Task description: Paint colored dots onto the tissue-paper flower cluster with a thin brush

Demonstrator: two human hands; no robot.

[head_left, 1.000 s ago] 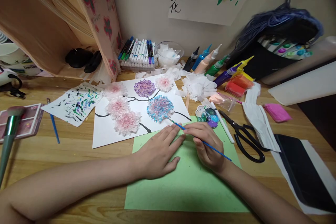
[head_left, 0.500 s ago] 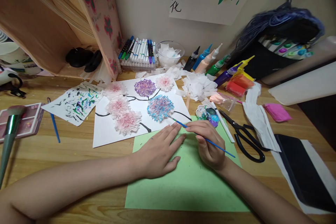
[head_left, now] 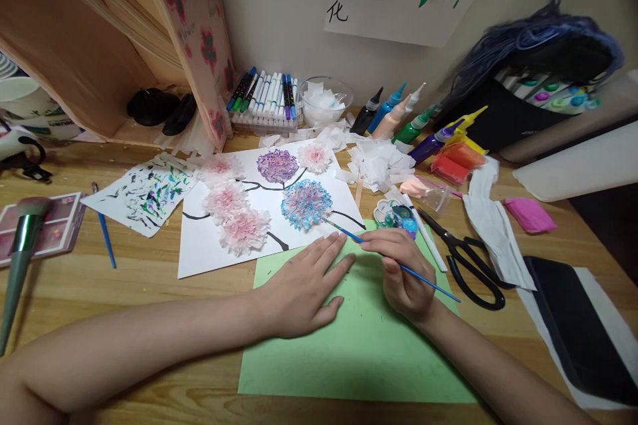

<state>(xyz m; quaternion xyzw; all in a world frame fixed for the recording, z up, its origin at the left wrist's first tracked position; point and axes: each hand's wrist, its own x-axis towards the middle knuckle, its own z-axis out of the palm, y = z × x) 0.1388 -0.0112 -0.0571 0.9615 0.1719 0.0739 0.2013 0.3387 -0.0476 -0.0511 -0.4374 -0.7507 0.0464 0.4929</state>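
My right hand [head_left: 403,272] grips a thin blue paintbrush [head_left: 413,273], its tip at the lower right edge of a blue-and-pink paper flower [head_left: 306,204]. That flower is on a white sheet [head_left: 199,259] with black painted stems, a purple flower [head_left: 277,166] and several pink ones [head_left: 244,231]. Flat, with fingers apart, my left hand [head_left: 302,289] lies on a green sheet [head_left: 359,358], fingertips by the white sheet's lower edge. Behind my right hand sits a paint palette [head_left: 397,215] with blue, purple and green paint, partly hidden.
Black scissors [head_left: 471,259] and a black phone [head_left: 573,325] lie to the right. Paint bottles [head_left: 393,118], white paper scraps [head_left: 379,163] and a marker box [head_left: 264,121] stand at the back. A paint-smeared paper [head_left: 144,196] and a large makeup brush [head_left: 22,259] are on the left.
The paintbrush and my right hand have shifted slightly right, the tip moving toward the flower's outer edge. My left hand stays in place. The whole view has shifted a little.
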